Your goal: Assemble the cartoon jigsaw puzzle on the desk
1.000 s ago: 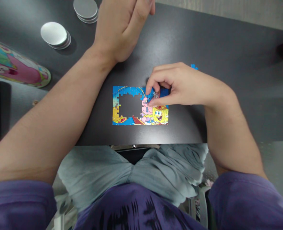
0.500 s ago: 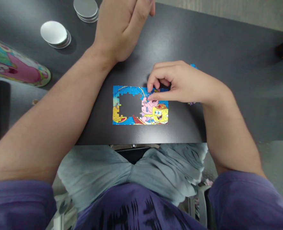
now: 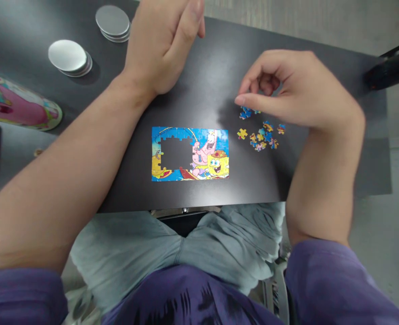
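A partly assembled jigsaw puzzle (image 3: 221, 151) lies flat on the dark table, its cartoon picture surrounding a rectangular gap left of the middle. To the right of it, several loose puzzle pieces (image 3: 260, 137) are scattered in a small cluster. Just above some blue pieces (image 3: 245, 113) hovers my right hand (image 3: 292, 88), thumb and index fingertips brought together; whatever may be between them is hidden. My left hand (image 3: 162, 45) rests on the table at the top, away from the puzzle. Its thumb lies along curled fingers, partly cut off by the frame edge.
Two stacks of round silver discs, a nearer stack (image 3: 69, 56) and a farther stack (image 3: 113, 22), stand at upper left. A cartoon-printed cylindrical container (image 3: 20, 101) is at the left. A black object (image 3: 392, 72) sits by the right end of the dark table (image 3: 192, 196).
My right hand has moved from over the puzzle rightward to above the loose pieces, uncovering the puzzle's upper right. My left hand stays near its place. The whole view has shifted slightly.
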{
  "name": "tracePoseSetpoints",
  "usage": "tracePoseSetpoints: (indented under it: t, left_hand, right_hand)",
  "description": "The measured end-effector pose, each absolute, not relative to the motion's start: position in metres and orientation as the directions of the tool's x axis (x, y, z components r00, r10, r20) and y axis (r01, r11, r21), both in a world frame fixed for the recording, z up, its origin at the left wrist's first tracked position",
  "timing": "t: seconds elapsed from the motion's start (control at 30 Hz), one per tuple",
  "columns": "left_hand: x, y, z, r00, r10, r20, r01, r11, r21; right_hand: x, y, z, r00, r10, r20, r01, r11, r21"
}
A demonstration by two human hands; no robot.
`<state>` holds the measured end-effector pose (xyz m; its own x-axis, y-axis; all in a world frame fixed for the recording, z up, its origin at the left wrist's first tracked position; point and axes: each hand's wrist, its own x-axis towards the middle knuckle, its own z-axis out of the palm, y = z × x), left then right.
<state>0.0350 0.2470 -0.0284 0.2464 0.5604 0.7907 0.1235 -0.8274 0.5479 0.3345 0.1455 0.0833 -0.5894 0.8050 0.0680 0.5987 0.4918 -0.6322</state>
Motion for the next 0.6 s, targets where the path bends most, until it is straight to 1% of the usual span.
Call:
tracePoseSetpoints:
  t: [0.03,0.1,0.2,0.3,0.43,0.6]
  left_hand:
    - [0.036,0.244,-0.027,0.214,0.551,0.807,0.200,-0.833,0.516]
    - [0.035,0.240,-0.024,0.218,0.546,0.809,0.295,-0.827,0.479]
    - [0.029,0.237,-0.022,0.271,0.554,0.788,0.337,-0.821,0.461]
    - [0.024,0.236,-0.023,0.313,0.587,0.746,0.389,-0.796,0.464]
    - [0.022,0.237,-0.024,0.303,0.549,0.779,0.374,-0.820,0.432]
    - [0.021,0.232,-0.020,0.313,0.602,0.734,0.399,-0.785,0.474]
  right_hand:
    - [0.343,0.149,0.084,-0.575,0.816,0.056,0.623,0.481,-0.617]
    - [0.360,0.153,0.085,-0.563,0.826,-0.004,0.670,0.454,-0.587]
    - [0.379,0.154,0.085,-0.574,0.809,-0.126,0.714,0.420,-0.561]
    - [0.385,0.150,0.086,-0.582,0.777,-0.241,0.741,0.384,-0.551]
    - [0.374,0.143,0.085,-0.626,0.745,-0.230,0.700,0.408,-0.586]
    - [0.353,0.140,0.079,-0.685,0.681,-0.257,0.667,0.445,-0.597]
